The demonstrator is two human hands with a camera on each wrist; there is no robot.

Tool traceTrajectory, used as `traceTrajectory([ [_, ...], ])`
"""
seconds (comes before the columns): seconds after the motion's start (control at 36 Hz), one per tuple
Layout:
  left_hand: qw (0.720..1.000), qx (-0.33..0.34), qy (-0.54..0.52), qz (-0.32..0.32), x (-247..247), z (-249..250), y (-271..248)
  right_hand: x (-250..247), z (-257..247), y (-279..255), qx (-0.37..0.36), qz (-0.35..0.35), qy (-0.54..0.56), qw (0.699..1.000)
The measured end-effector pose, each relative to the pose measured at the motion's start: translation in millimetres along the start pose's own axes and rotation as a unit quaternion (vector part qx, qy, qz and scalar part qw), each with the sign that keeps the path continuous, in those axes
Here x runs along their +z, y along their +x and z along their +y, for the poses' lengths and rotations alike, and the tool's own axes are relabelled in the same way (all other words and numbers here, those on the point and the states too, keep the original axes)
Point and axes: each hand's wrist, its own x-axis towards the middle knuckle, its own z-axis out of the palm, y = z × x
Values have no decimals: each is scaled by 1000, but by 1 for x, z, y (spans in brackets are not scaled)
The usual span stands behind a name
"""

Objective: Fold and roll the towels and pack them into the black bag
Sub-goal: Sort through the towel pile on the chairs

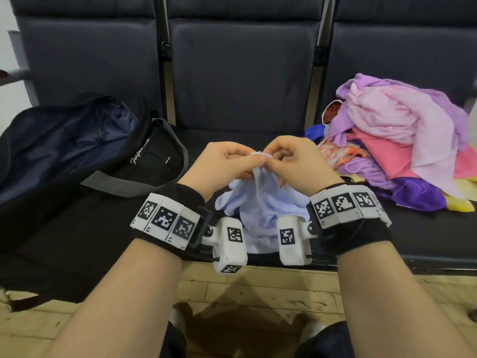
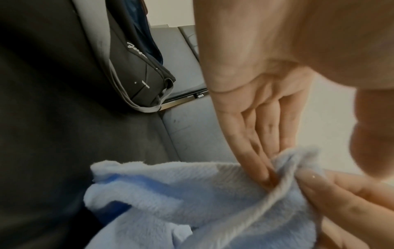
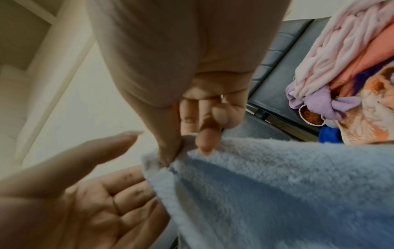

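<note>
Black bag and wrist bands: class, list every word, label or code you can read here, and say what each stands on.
White script word on the black bag: cursive brand beginning with "J" or "F", too small to read fully.
Small white mark on the same bag: too small.
Black-and-white square codes on the wrist bands: patterns, not text.
Tiny characters under the codes: too small to read.

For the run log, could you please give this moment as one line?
left hand: pinches light blue towel | right hand: pinches same edge | black bag: open
</note>
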Motion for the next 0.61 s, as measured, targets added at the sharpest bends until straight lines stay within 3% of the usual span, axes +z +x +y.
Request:
traceTrajectory([
  [0.22,999,19,28,28,-6,-9,2,-1,9,2,17,-30,5,999],
  [0.33,998,25,18,52,-16,-9,5,-8,25,2,74,-66,-120,988],
  [0.44,992,28,35,122,-31,-16,10,-15,40,-2,167,-99,-225,955],
  [0.61,971,30,9,237,-51,-26,15,-9,59,-8,318,-158,-361,862],
])
